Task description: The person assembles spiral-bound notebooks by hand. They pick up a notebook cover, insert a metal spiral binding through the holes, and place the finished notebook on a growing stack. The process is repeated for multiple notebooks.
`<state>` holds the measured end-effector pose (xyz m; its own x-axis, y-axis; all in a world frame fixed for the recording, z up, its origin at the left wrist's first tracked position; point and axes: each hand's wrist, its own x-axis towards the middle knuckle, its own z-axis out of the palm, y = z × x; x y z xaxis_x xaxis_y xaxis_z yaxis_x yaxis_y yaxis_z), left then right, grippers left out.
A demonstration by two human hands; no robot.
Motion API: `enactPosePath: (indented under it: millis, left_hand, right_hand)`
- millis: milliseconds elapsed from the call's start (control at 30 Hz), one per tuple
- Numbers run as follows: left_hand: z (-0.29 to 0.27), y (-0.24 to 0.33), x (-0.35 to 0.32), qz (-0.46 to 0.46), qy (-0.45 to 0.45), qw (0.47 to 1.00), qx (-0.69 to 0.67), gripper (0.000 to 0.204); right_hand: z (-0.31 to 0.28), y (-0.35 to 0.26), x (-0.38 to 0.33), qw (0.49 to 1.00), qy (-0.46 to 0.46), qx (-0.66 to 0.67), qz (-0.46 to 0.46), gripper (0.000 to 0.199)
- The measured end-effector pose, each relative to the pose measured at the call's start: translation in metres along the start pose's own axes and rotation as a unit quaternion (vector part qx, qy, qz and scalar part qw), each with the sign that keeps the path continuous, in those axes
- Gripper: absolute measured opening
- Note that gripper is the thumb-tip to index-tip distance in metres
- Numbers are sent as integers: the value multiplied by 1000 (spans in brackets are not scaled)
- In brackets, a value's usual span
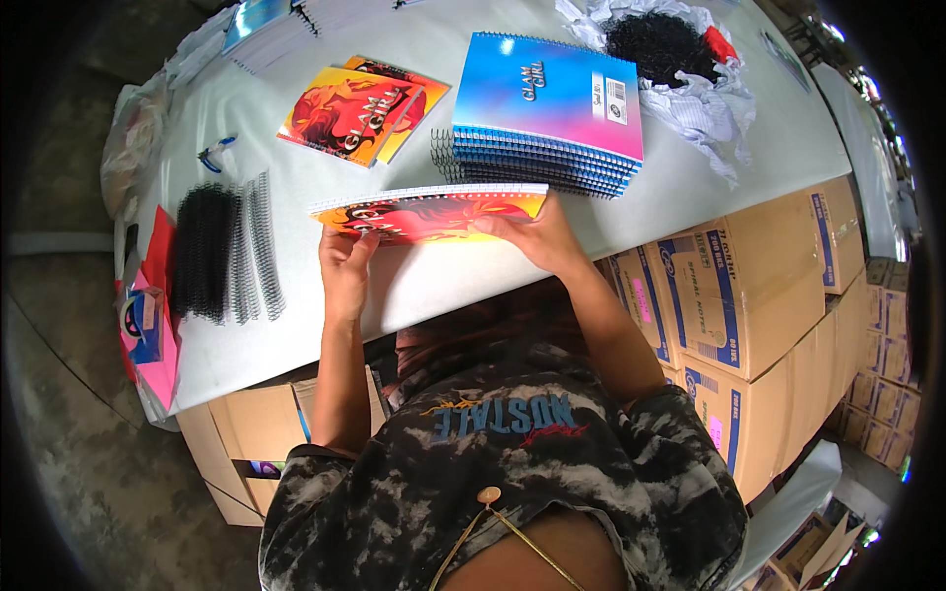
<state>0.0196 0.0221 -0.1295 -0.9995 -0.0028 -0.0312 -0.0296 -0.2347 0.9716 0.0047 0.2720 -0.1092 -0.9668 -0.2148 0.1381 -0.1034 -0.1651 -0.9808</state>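
Observation:
Between both my hands is a notebook block (424, 219) with a red and yellow illustrated cover, tilted up at the table's near edge. A row of punched holes runs along its upper edge, and no coil shows in it. My left hand (345, 261) grips its left end, thumb on the cover. At the right end my right hand (540, 236) pinches it, thumb in front. Beyond it lie red and yellow notebooks or covers (345, 113). To their right rises a stack of blue and pink spiral notebooks (552, 94).
Black plastic binding coils (204, 251) lie bundled at the left, near small blue-handled pliers (215, 153). Tangled black coil (655, 47) rests on crumpled paper at the far right. Cardboard boxes (764, 286) stand against the table's right front; another box (261, 424) is at lower left.

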Motion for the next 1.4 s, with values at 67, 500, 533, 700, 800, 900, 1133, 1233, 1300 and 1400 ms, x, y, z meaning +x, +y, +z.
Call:
enactPosePath:
  millis: [67, 500, 533, 700, 800, 900, 1133, 1233, 1300, 1400]
  left_hand:
    - [5, -8, -2, -9, 6, 1000, -6, 43]
    - [-106, 17, 41, 3, 269, 612, 744, 36]
    - [-109, 17, 39, 25, 267, 600, 754, 35]
    - [-143, 19, 37, 10, 238, 557, 796, 33]
    - [-165, 32, 46, -1, 292, 568, 770, 29]
    - [-176, 38, 49, 60, 286, 767, 572, 28]
    - [-36, 90, 15, 54, -48, 944, 323, 32]
    - [-31, 83, 18, 91, -49, 936, 337, 35]
    - [-29, 82, 20, 84, -41, 945, 314, 34]
    - [-27, 93, 25, -7, -60, 953, 297, 35]
  right_hand:
    - [-3, -10, 1, 998, -8, 59, -23, 22]
    - [9, -15, -10, 998, -30, 3, -64, 23]
    - [14, -21, -9, 996, -16, 19, -85, 24]
    - [-4, -18, -6, 991, -93, -50, -86, 28]
    - [-1, -18, 1, 990, -80, -46, -108, 28]
    - [-3, -12, 1, 993, -67, -45, -88, 28]
    - [-5, -13, 6, 995, -24, -61, -70, 28]
    - [-4, -13, 7, 996, -23, -57, -71, 27]
    - [-5, -14, 7, 994, -29, -64, -78, 27]
    - [-6, -15, 9, 991, -46, -82, -98, 26]
